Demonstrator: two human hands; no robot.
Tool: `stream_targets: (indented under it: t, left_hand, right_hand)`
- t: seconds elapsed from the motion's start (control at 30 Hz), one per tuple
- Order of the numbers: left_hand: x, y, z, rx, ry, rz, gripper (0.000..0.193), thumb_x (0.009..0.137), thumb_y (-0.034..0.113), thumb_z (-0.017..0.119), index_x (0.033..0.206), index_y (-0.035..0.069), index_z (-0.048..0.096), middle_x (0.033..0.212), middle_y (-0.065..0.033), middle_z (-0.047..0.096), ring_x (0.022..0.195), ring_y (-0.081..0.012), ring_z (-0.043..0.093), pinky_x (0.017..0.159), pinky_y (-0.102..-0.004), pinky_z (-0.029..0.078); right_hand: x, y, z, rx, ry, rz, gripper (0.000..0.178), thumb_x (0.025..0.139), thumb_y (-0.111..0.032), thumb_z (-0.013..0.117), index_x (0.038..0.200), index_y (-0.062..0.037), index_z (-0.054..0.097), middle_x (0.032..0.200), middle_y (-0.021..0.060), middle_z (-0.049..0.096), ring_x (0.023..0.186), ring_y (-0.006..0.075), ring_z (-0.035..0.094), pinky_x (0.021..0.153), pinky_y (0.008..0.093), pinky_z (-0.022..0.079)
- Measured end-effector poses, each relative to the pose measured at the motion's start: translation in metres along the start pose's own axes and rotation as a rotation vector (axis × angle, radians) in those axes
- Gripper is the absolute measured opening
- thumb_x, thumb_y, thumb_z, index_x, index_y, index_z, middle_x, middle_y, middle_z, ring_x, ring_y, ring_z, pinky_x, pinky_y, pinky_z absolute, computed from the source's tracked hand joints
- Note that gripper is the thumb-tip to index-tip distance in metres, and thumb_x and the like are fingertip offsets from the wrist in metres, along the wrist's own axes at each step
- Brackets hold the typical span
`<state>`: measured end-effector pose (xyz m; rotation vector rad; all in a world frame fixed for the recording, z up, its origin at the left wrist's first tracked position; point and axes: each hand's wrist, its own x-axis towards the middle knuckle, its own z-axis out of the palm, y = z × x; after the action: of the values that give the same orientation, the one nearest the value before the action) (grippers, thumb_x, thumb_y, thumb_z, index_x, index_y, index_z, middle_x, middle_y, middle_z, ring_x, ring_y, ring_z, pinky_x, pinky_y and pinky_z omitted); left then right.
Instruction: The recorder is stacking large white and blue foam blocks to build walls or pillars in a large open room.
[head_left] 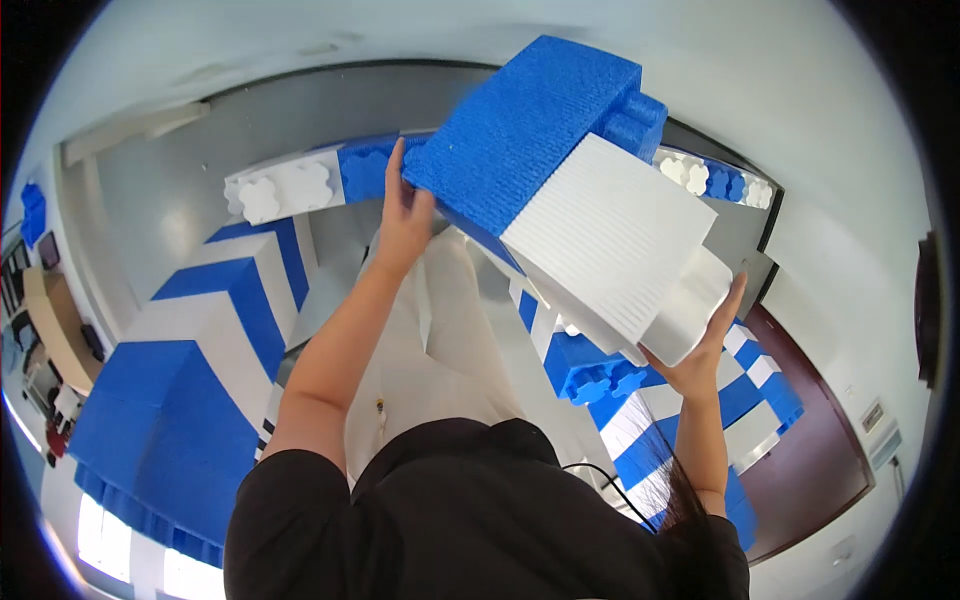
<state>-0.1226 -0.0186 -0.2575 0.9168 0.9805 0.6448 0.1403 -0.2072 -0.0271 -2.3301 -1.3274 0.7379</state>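
1. Gripping the lower left corner of the blue block [535, 120], the left hand [406, 220] is clamped there, fingers along its side.
2. The right hand [700, 368] is clamped around the smooth end of the white block [610, 235], which sits against the blue one; the two look joined.
3. Both blocks are raised in front of the body, tilted, resting on nothing that shows.
4. Beyond them runs a low row [290, 188] of white and blue blocks, its middle hidden by the held pair.
5. To the left stands a striped stack [165, 400]; to the right, another striped assembly [640, 440].
6. Judging progress, these three look already built up, while the held pair is not yet set down.
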Motion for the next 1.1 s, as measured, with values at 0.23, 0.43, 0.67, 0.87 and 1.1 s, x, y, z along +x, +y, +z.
stream_targets:
  t: [0.23, 0.43, 0.67, 0.87, 1.1]
  left_hand:
    - [0.005, 0.088, 0.058, -0.086, 0.102, -0.287, 0.052, 0.096, 0.042, 0.042, 0.102, -0.005, 0.062, 0.095, -0.0065, 0.060, 0.088, -0.0133, 0.049, 0.082, -0.0255, 0.038]
    - [0.005, 0.136, 0.126, -0.324, 0.088, -0.217, 0.056, 0.093, 0.046, 0.041, 0.092, -0.006, 0.062, 0.087, -0.0089, 0.060, 0.083, -0.0170, 0.053, 0.080, -0.0321, 0.041]
    - [0.019, 0.175, 0.235, -0.333, -0.137, -0.015, 0.055, 0.094, 0.045, 0.038, 0.080, -0.004, 0.059, 0.077, -0.0085, 0.058, 0.075, -0.0179, 0.050, 0.078, -0.0339, 0.042]
    - [-0.040, 0.244, 0.300, -0.338, -0.600, 0.000, 0.052, 0.094, 0.047, 0.040, 0.079, 0.002, 0.061, 0.076, -0.0047, 0.058, 0.069, -0.0127, 0.049, 0.069, -0.0307, 0.040]
    - [-0.095, 0.338, 0.336, 0.362, -1.291, 0.056, 0.077, 0.092, 0.063, 0.029, 0.125, -0.002, 0.052, 0.102, -0.0150, 0.066, 0.086, -0.0165, 0.062, 0.079, -0.0293, 0.045]
  right_hand:
    - [-0.082, -0.037, -0.048, 0.148, 0.294, 0.111, 0.137, 0.049, -0.030, 0.087, 0.148, -0.0061, -0.004, 0.145, 0.0174, 0.026, 0.130, 0.0296, 0.036, 0.108, 0.0411, 0.027]
    - [-0.143, -0.091, -0.063, 0.399, 0.426, 0.244, 0.132, 0.052, -0.018, 0.086, 0.148, -0.0088, -0.005, 0.140, 0.0163, 0.032, 0.127, 0.0280, 0.038, 0.105, 0.0407, 0.032]
    - [-0.218, -0.140, -0.076, 0.391, 0.697, 0.261, 0.120, 0.055, -0.006, 0.081, 0.145, -0.0137, 0.003, 0.134, 0.0136, 0.033, 0.124, 0.0294, 0.039, 0.103, 0.0422, 0.034]
    - [-0.293, -0.126, -0.069, -0.090, 0.984, 0.132, 0.125, 0.052, -0.016, 0.087, 0.144, -0.0151, 0.002, 0.137, 0.0170, 0.031, 0.126, 0.0326, 0.038, 0.103, 0.0445, 0.032]
    - [-0.362, -0.117, -0.072, -0.171, 1.137, -0.143, 0.114, 0.052, -0.020, 0.087, 0.142, -0.0299, 0.017, 0.133, 0.0226, 0.026, 0.122, 0.0410, 0.034, 0.095, 0.0500, 0.035]
